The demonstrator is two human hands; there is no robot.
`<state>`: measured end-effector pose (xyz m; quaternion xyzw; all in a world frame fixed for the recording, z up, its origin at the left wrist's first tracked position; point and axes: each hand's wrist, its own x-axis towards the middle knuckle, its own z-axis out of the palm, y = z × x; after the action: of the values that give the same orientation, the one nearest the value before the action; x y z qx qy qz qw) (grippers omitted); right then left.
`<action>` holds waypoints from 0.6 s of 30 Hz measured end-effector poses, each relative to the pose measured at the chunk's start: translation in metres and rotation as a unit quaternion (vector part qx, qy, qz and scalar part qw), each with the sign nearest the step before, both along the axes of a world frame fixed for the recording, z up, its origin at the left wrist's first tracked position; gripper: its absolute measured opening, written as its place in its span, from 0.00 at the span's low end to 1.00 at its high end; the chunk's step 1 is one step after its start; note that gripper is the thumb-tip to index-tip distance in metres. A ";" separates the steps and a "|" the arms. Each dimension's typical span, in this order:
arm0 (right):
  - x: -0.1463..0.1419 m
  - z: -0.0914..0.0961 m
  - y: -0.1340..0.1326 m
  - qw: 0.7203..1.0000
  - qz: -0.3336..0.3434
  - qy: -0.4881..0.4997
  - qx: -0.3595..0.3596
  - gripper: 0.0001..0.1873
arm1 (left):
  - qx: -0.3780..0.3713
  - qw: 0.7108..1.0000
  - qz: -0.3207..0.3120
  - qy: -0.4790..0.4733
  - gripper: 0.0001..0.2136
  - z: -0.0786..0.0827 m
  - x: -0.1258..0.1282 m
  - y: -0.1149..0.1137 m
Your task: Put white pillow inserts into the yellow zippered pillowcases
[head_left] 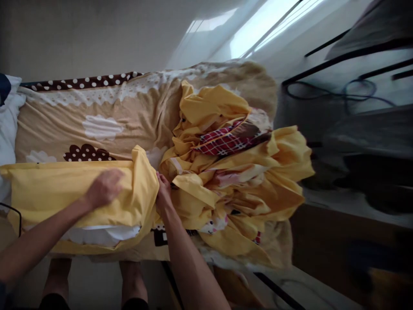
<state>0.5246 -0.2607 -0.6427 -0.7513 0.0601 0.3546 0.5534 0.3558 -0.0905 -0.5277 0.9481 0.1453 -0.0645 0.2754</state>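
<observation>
Right hand: fingers drawn in at the right end of the yellow cover, pinching its bunched edge. Left hand: loosely curled over the cover's upper face, blurred; cannot tell whether it has hold of any cloth.

Cover: smooth, matte woven cloth, lying lengthwise along the near side of the bed, in front of the person. Long, roughly rectangular, fairly flat at the left; at the right end the fabric rises into a pointed fold with deep creases. Near long side gapes, showing soft white filling within, rounded and lightly rumpled. Plain yellow on the upper face.

Just right of the right hand, a crumpled heap of yellow fabric: stiff-looking peaks, tangled folds, pale pink patches, a small printed white face. Red plaid cloth, crossed by white lines, shows among the folds.

Beneath, a tan blanket, plush-looking, wrinkled, with scalloped cloud shapes in white and dotted brown. Polka-dot brown strip along the wall side. White pillow at the left edge, partly out of view.

Farther right, thin black bars and a looped cable, blurred.
</observation>
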 end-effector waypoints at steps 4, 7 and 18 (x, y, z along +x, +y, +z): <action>0.003 0.001 -0.004 0.998 0.005 -0.036 -0.046 0.28 | -0.023 0.991 0.060 0.116 0.16 -0.061 0.026 0.052; 0.008 0.001 -0.012 0.990 0.027 -0.093 -0.105 0.26 | -0.019 0.996 0.004 0.085 0.20 -0.072 0.014 0.061; -0.020 -0.003 -0.044 0.944 0.079 -0.197 -0.252 0.25 | 0.018 0.986 0.139 0.091 0.23 -0.047 0.002 0.092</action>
<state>0.5045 -0.3044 -0.6457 -0.9235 -0.0225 0.2155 0.3165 0.3574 0.0020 -0.5745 0.9138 0.3010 -0.1094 0.2499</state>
